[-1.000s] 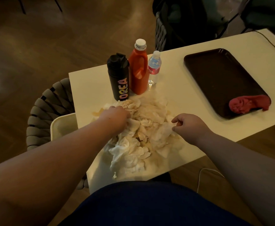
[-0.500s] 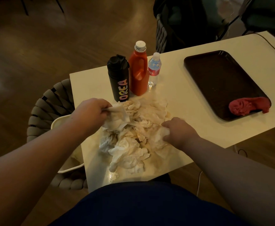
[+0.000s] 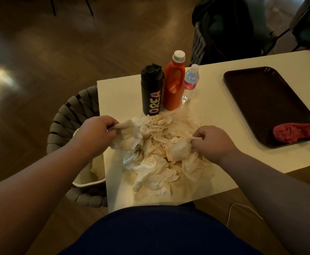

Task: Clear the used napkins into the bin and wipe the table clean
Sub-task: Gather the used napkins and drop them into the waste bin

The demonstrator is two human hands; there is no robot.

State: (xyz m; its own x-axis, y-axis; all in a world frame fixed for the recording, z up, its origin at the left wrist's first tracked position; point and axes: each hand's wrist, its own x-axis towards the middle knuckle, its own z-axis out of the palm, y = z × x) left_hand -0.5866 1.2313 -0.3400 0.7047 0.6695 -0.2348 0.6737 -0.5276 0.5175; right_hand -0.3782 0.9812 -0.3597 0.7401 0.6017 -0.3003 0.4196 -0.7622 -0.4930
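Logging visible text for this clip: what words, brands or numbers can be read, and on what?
"OREA": coloured letters running up the black flask; anything before the O is hidden.
Red label on the water bottle: white letters, too blurred to read.
Nothing legible on the orange bottle.

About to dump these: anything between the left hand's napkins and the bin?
Nothing visible. The bin sits just past the table's left edge, below the left hand gripping napkins; the bottles stand behind the pile.
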